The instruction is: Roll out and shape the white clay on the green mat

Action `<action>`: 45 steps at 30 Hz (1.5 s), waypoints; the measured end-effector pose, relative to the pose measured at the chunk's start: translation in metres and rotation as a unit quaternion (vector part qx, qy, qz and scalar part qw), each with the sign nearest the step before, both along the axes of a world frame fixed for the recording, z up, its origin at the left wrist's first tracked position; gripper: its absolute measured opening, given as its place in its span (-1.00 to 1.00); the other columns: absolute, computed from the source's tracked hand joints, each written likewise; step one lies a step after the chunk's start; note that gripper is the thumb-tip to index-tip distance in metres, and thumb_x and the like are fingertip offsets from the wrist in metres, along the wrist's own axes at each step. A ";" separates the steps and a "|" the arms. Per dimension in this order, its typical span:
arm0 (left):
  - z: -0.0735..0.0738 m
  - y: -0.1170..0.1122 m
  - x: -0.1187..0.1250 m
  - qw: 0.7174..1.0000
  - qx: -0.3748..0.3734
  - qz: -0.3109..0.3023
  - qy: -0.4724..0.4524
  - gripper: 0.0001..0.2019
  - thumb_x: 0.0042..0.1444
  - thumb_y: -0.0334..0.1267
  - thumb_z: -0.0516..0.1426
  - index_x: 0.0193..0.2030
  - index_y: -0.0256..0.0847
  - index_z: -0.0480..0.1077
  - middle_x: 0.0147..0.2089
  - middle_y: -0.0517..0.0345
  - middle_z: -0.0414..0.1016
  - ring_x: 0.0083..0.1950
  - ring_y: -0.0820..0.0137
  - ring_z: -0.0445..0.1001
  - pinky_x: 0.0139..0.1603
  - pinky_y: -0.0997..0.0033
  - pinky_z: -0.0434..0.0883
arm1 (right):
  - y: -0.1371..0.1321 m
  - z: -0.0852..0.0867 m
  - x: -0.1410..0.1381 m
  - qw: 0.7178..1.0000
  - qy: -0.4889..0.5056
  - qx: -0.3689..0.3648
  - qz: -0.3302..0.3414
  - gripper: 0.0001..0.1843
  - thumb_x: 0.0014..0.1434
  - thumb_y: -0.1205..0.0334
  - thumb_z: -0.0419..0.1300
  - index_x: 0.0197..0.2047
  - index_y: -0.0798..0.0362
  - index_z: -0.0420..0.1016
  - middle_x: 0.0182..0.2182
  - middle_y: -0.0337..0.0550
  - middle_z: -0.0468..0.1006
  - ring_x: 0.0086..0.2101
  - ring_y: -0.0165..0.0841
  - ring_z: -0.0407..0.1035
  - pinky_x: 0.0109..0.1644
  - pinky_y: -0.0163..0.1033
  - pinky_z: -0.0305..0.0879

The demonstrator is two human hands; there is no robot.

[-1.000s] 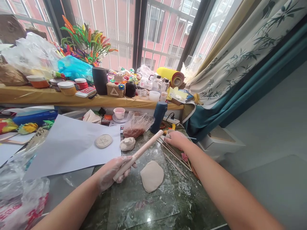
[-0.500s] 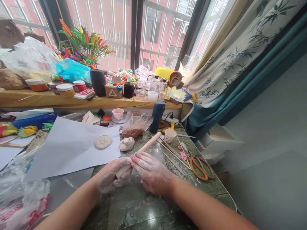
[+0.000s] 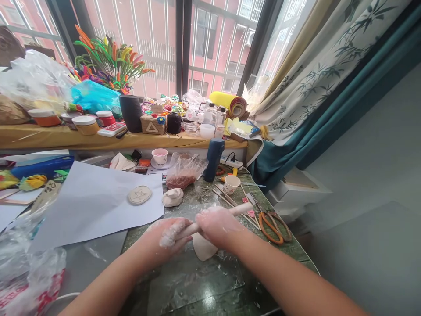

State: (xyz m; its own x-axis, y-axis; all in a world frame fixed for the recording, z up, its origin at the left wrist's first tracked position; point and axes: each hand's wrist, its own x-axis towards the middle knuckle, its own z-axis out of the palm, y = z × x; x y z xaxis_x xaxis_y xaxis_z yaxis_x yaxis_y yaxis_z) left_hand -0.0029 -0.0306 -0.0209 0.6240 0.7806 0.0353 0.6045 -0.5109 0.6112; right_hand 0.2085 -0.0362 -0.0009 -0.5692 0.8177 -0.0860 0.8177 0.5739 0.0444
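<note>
Both of my hands grip a pale wooden rolling pin (image 3: 241,208) that lies across a flat slab of white clay (image 3: 203,248) on the green marble table (image 3: 197,285). My left hand (image 3: 169,235) is closed round the pin's left end. My right hand (image 3: 219,224) is wrapped over its middle, hiding most of the slab. Both hands are dusted white. A lump of white clay (image 3: 173,197) sits just beyond them.
A white paper sheet (image 3: 92,202) carries a round clay disc (image 3: 140,195) with a star. A bag of brown clay (image 3: 184,171), a dark blue bottle (image 3: 213,159), a paper cup (image 3: 231,184), wooden sticks (image 3: 226,199) and orange-handled scissors (image 3: 272,226) lie behind and right. A cluttered shelf runs under the window.
My right hand came back from the cup and closed over the pin. The pin swung from slanting away to lying crosswise on the clay slab.
</note>
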 end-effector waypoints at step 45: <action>-0.006 0.003 -0.007 0.973 0.165 -0.081 0.137 -0.61 0.36 -0.14 0.07 0.24 -0.09 0.50 0.17 0.03 0.61 0.28 0.05 0.50 0.28 0.01 0.48 | -0.093 -0.067 0.089 0.983 0.168 0.040 -0.062 -0.30 0.24 0.39 0.04 0.45 0.19 0.19 0.43 0.03 0.19 0.39 -0.09 0.09 0.48 0.16 0.04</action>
State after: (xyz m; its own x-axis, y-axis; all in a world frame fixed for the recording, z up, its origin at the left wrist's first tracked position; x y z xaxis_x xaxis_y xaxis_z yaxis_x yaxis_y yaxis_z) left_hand -0.0101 -0.0279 -0.0268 0.7592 0.6456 0.0825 0.6170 -0.7542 0.2248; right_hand 0.2975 -0.1291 -0.0683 -0.4497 0.8793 0.1567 0.8573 0.4742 -0.2005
